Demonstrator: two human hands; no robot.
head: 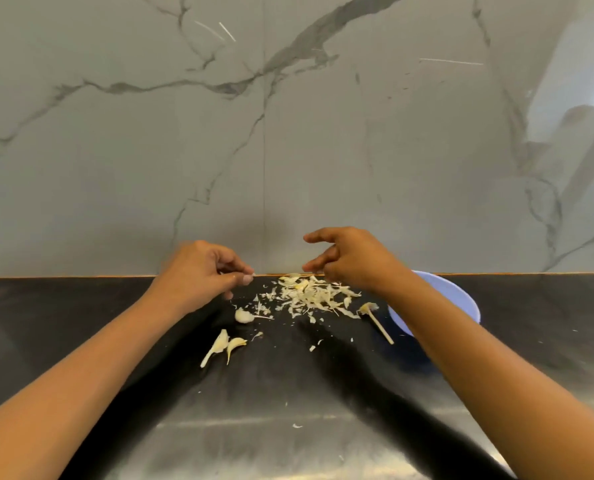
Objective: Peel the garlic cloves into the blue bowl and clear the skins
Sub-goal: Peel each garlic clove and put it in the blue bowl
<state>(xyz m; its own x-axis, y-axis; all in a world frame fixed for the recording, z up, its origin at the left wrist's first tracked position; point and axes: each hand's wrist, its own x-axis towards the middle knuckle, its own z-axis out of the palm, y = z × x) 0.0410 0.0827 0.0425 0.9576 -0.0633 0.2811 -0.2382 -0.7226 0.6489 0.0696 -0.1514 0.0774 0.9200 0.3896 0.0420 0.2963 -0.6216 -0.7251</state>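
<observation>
A heap of pale garlic skins [314,294] lies on the black counter near the wall. My left hand [200,270] hovers left of the heap, its fingertips pinched on a small garlic clove [248,278]. My right hand [351,261] hangs over the heap's right side with its fingers apart and curled, holding nothing visible. The blue bowl [461,303] stands at the right, half hidden behind my right forearm. One unpeeled clove [243,316] lies below my left hand. Two more cloves with long tips [224,344] lie nearer me.
A garlic stem with its root end [375,318] lies between the skins and the bowl. Small skin flakes [297,426] are scattered over the counter toward me. A marble wall [288,133] rises right behind the counter's back edge.
</observation>
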